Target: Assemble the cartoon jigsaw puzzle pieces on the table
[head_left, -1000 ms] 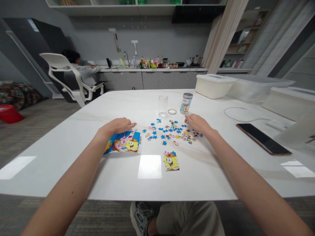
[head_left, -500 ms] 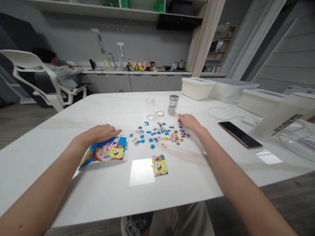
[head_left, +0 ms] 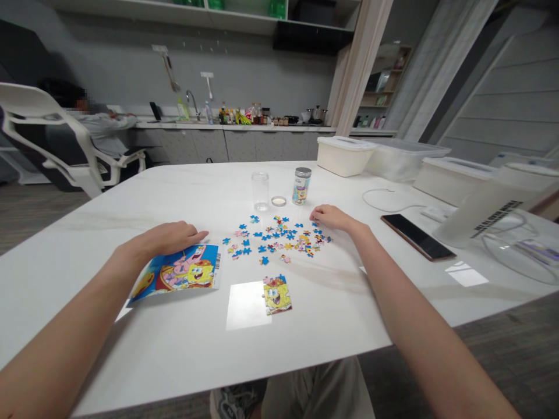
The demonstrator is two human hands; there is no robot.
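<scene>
My left hand (head_left: pixel 177 237) is closed over the upper edge of a printed cartoon picture sheet (head_left: pixel 186 269), whose near edge curls up off the table. My right hand (head_left: pixel 329 216) is at the far right of a spread of loose jigsaw pieces (head_left: pixel 279 235), its fingers curled together. A blue puzzle piece (head_left: pixel 315 224) shows just under those fingertips; whether anything is pinched cannot be seen. Nearer to me lies a small joined block of puzzle pieces (head_left: pixel 277 295) with a yellow face. Behind the pieces stand a clear jar (head_left: pixel 261 192) and a printed canister (head_left: pixel 301 186), with a round lid (head_left: pixel 278 201) between them.
On the right are a phone (head_left: pixel 417 237), a white cable (head_left: pixel 384 201), a tall pale container (head_left: pixel 493 203) and several storage boxes (head_left: pixel 345 156). A person (head_left: pixel 102 128) sits beyond the table, by a white chair (head_left: pixel 82 139). A kitchen counter (head_left: pixel 244 127) runs along the back wall.
The view has shifted slightly, so things on the table appear a little further left. Both hands keep nearly the same places relative to the sheet and the pieces.
</scene>
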